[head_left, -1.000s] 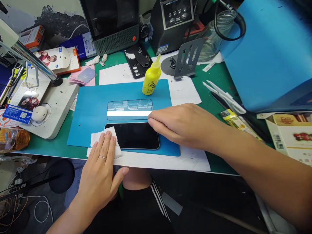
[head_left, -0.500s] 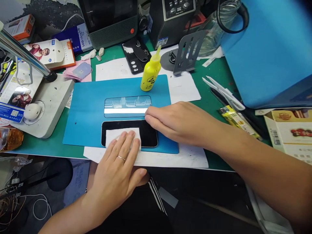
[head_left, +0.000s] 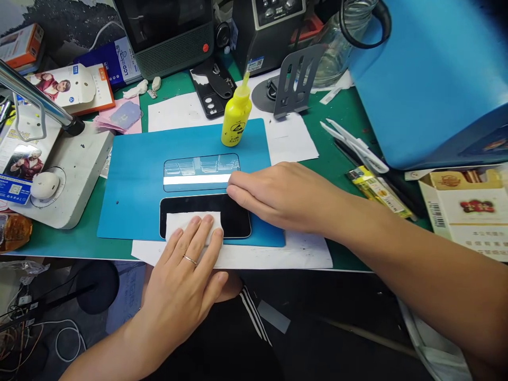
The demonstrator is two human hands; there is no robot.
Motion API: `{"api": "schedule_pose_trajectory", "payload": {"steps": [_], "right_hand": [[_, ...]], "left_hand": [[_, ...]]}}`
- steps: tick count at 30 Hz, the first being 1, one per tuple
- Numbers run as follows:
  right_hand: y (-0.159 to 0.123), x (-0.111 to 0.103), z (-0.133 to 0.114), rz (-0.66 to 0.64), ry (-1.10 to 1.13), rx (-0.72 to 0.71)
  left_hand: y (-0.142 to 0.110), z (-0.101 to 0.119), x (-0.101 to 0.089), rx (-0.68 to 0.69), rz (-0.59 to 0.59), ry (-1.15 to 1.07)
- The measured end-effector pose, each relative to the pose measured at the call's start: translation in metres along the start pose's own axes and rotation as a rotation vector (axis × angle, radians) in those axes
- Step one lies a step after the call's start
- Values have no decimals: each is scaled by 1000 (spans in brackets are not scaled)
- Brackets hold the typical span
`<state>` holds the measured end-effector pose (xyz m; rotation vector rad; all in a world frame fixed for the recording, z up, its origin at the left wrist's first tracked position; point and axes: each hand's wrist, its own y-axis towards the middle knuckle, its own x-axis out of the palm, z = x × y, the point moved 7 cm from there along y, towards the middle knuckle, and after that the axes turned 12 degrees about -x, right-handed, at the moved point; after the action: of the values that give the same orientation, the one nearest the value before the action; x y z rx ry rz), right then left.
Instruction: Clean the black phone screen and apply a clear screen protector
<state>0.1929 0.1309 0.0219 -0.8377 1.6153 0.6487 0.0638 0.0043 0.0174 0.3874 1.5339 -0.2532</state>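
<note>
A black-faced smartphone (head_left: 235,217) lies on the blue mat (head_left: 130,182). Over its left part rests a white wipe (head_left: 173,221), pressed down by the flat, stretched fingers of my left hand (head_left: 188,270). My right hand (head_left: 273,198) is closed, its fingertips at the phone's upper right edge and the right end of a clear screen protector (head_left: 186,168) with a black border and a white strip. Whatever those fingertips pinch, if anything, is hidden. Behind the protector a yellow dropper bottle (head_left: 236,120) stands upright.
A grey phone stand (head_left: 296,82) and a black phone case (head_left: 214,92) sit at the back. White tweezers (head_left: 357,145) and a yellow packet (head_left: 379,193) lie to the right, beside a large blue object (head_left: 428,84). A lamp base (head_left: 75,180) occupies the left.
The whole view has shifted slightly, so the items on the table appear further left. Both hands keep nearly the same places on and beside the phone.
</note>
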Motion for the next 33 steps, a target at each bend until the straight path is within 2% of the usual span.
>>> {"api": "schedule_pose_trajectory", "payload": {"steps": [4,14,33], "right_hand": [[0,2,1,5,-1,-4],[1,6,2,-77,4,47],[1,6,4,-49,19,49]], "left_hand": [[4,1,0,7,32,-4],[3,0,-2,16,42,-16],[8,-2,0,22,24,-52]]}}
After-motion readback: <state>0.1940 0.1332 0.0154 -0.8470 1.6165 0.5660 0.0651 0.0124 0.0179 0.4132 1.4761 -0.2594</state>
